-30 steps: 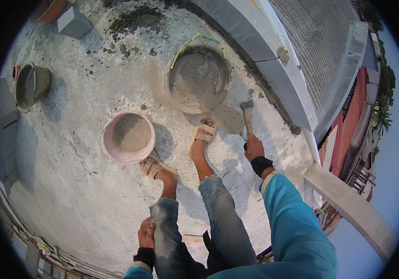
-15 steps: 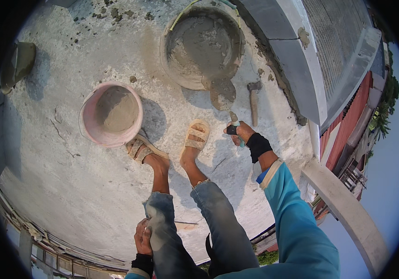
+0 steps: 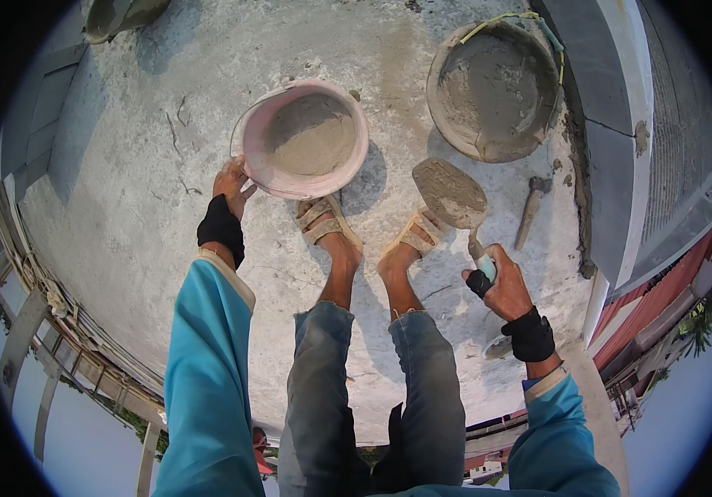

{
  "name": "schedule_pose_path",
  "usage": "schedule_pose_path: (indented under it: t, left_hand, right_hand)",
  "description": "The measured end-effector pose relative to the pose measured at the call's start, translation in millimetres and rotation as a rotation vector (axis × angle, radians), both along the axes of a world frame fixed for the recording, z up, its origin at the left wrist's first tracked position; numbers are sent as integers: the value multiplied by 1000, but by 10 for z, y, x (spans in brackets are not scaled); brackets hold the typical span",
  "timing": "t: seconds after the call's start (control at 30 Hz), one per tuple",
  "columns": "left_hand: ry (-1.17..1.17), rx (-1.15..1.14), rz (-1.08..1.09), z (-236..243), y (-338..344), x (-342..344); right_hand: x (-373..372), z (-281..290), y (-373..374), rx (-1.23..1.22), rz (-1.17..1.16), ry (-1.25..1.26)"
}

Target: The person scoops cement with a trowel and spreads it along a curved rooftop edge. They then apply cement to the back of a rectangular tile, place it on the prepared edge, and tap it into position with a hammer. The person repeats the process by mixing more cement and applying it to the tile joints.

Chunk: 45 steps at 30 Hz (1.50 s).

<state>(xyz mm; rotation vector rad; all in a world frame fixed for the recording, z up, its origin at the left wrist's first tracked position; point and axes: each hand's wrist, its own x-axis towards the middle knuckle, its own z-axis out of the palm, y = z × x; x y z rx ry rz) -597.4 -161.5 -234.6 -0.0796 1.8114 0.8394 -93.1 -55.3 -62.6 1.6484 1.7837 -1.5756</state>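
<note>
A pink bucket (image 3: pixel 358 170), partly filled with grey mortar (image 3: pixel 310 132), stands by my left foot. My left hand (image 3: pixel 230 184) reaches to its left side, fingers at the wall near the wire handle, thumb held apart. How firmly they touch cannot be made out. A trowel (image 3: pixel 450 194) is in my right hand (image 3: pixel 505 286), which is wrapped round its pale grip. Wet mortar coats the broad, rounded blade, held above the floor between the bucket and a round mortar tub (image 3: pixel 489 149). Black wraps cover both wrists.
A hammer (image 3: pixel 531 211) lies on the rough concrete floor (image 3: pixel 182 273), right of the trowel. Beyond it runs a low grey block wall (image 3: pixel 613 157). Another mortar-stained container (image 3: pixel 124 15) sits at the far left. My sandalled feet (image 3: pixel 410 240) are close to the bucket.
My left hand has left my knee and come up to the bucket. My right hand has drawn the trowel back from the tub with mortar on its blade. The view has shifted left.
</note>
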Motion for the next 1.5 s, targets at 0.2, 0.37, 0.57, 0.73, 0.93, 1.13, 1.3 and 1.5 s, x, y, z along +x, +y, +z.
schedule_pose_path:
  t: [0.2,0.37,0.57,0.73,0.93,1.13,1.3,1.5]
  left_hand:
    - [225,79,-234,300,89,543]
    - [458,139,-329,407,187,977]
    - [433,59,-332,488,222,974]
    - [433,122,-279,422,137,1009]
    - [312,-16,-280,307,172,564]
    - [217,-100,-283,318,26,127]
    - [281,-114,-230,617,-544,45]
    - [256,-243,-649,1419,-1597,350]
  right_hand:
    - [-1326,-353,619,566,568,-6]
    - [-1916,-1191,712,446,635,-113]
    - [-1929,-1562,325,165,436,-80]
    - [-1740,-1349,303,8,212,113]
    - [-1383,-1010,351,-132,80,185]
    - [-1369,-541,440,-222,50,228]
    - [-1300,-51,552,-314,-1,402]
    - [-735,448,756,-368,-366,453]
